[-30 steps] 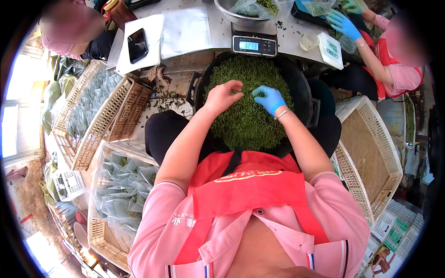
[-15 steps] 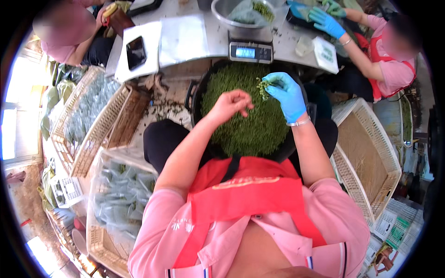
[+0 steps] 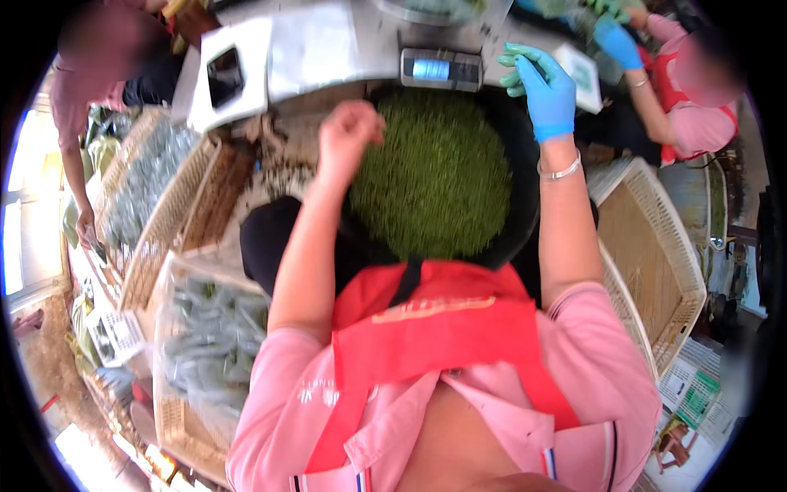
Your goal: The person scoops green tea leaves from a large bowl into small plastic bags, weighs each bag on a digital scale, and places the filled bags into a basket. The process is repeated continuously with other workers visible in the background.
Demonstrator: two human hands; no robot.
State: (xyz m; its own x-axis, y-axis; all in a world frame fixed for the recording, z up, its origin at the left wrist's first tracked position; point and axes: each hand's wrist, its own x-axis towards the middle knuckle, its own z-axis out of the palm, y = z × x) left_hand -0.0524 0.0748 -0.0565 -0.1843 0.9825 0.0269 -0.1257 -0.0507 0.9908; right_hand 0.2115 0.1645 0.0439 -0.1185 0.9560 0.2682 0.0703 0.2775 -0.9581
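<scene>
My bare left hand [image 3: 351, 129] is raised over the left rim of a black tub [image 3: 518, 213], which holds a mound of small green sprigs [image 3: 426, 172]. Its curled fingers are smeared by motion, so their contents cannot be made out. My blue-gloved right hand [image 3: 537, 82] is higher, beside the right end of a digital scale [image 3: 443, 74] on the metal table [image 3: 369, 45]. Its green-smudged fingers are stretched and slightly apart, with no clear object between them. A metal bowl [image 3: 418, 16] sits behind the scale.
Crates [image 3: 143, 254] and bagged greens [image 3: 205, 336] lie left; another crate [image 3: 693, 287] stands right. A phone [image 3: 224, 76] rests on white sheets. A co-worker [image 3: 106, 49] reaches down at left; a gloved co-worker [image 3: 697, 123] works at right.
My right hand has risen toward the scale, and the sprigs it held no longer clearly show. My left hand has moved up and left. The left co-worker's arm now reaches down beside the crate.
</scene>
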